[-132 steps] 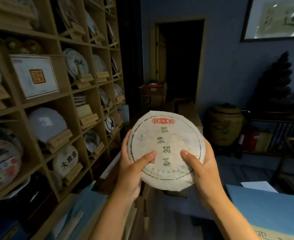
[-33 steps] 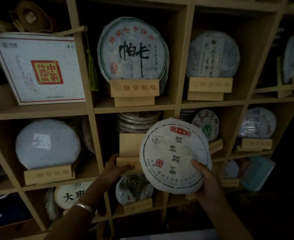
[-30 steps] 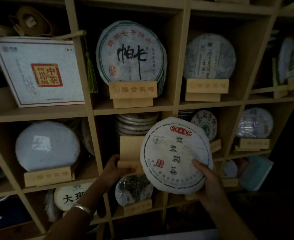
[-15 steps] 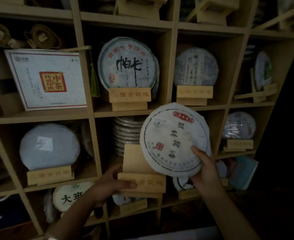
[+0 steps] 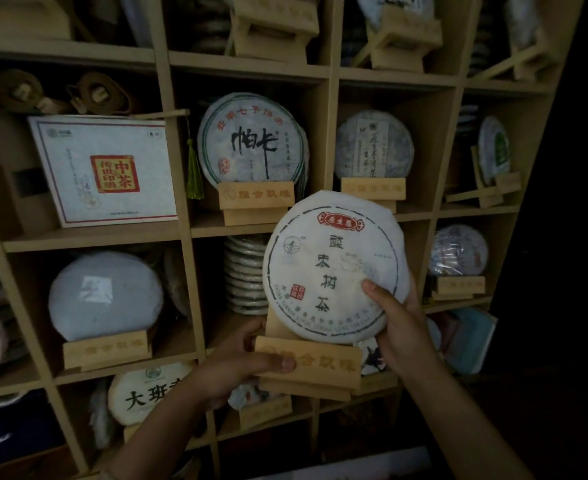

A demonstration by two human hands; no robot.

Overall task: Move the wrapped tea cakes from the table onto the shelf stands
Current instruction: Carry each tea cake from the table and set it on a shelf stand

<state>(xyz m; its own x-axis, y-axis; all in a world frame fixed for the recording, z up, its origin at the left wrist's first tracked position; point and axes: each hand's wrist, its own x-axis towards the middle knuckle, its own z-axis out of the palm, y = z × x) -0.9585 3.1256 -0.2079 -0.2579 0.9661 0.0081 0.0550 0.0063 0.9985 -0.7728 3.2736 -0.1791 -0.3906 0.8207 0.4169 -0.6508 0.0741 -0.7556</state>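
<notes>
Wooden shelf grid [image 5: 330, 77] fills the view; most cells hold a paper-wrapped cake propped on a small wooden stand. A white box with a red seal [image 5: 103, 169] leans in the upper-left cell. A stack of cakes lying flat [image 5: 244, 271] sits at the back of the middle cell.

Tea cake in hand [image 5: 334, 268]: white wrapper, red cartouche at top, dark characters down the centre. It is held upright in front of the middle cell, its lower edge at or just inside the slot of the stand [image 5: 308, 365] — whether it is seated cannot be told, since the front lip hides the contact.

Right hand [image 5: 401, 327] grips the cake at its lower right, thumb across the face and fingers behind. Left hand [image 5: 240, 362] grips the stand from the left, thumb over the engraved front board. The stand appears held out in front of the shelf edge, not resting on it.

Risks from here, as judged:
- Cake released before its edge is down in the slot: it rolls or tips forward off the stand.
- Stand carried back into the cell one-handed with the cake loaded — top-heavy, may tilt.
- Pushing too deep could knock the flat stack behind.
- Thumb pressure may crease the thin wrapper.
</notes>
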